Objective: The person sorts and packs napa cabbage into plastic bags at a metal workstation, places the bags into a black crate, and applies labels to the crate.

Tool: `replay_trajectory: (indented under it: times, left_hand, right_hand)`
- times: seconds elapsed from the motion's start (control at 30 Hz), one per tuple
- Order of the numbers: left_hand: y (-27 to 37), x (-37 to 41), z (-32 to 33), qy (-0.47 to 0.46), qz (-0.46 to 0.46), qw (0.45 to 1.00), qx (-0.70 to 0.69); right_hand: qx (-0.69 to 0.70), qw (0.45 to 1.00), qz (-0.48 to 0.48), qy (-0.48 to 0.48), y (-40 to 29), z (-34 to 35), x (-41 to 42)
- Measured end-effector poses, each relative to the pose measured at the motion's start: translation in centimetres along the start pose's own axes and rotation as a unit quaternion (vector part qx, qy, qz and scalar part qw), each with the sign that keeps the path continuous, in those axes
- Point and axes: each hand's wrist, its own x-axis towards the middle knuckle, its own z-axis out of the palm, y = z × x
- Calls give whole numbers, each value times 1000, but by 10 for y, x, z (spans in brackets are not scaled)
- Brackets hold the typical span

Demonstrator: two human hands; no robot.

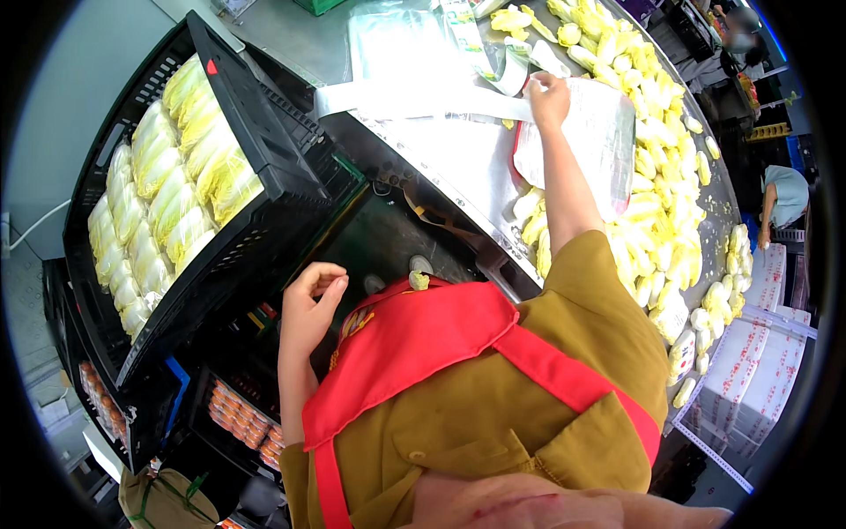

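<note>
My right hand (pixel 548 101) reaches over the metal table, its fingers at the end of a white strip (pixel 436 100) that lies across the table and hangs over its near corner. Whether the fingers pinch the strip cannot be told. Beneath the hand and forearm lies a flat, plastic-covered pad with a red edge (pixel 595 125). My left hand (pixel 314 297) hangs off the table, fingers curled, near a black plastic crate (pixel 264 152) of wrapped napa cabbages (pixel 172 165). A stack of clear plastic bags (pixel 390 49) lies beyond the strip. A printed label strip (pixel 466 33) curls beside it.
Loose napa cabbages (pixel 661 198) are heaped along the table's right side. The metal table's near edge (pixel 456 192) runs diagonally before me. Crates with packed orange-red items (pixel 241 416) stand lower left. White boxes (pixel 760 370) stand at right, and a person in light blue (pixel 785 193) is beyond.
</note>
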Motion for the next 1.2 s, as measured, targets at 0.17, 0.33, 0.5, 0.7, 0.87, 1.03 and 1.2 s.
replay_trajectory:
  times: [0.17,0.33,0.5,0.7,0.87,1.03,1.2]
  left_hand:
    - [-5,2,0,11,-12,1000,21]
    - [6,14,14,8,15,1000,18]
    - [35,39,21,-39,46,997,40]
    - [102,79,34,-64,125,989,42]
    - [157,107,40,-45,213,975,48]
    - [192,117,50,4,300,954,4]
    - [190,119,65,-2,316,948,42]
  right_hand:
    - [-81,989,-38,118,9,-19,40]
    - [-138,981,99,-92,18,-20,52]
    - [98,990,84,54,13,-48,76]
    - [434,873,-145,165,-111,-137,80]
    - [516,810,-233,153,-167,-193,69]
    - [551,778,-284,105,-199,-219,62]
    - [452,853,-257,-50,-256,-221,50]
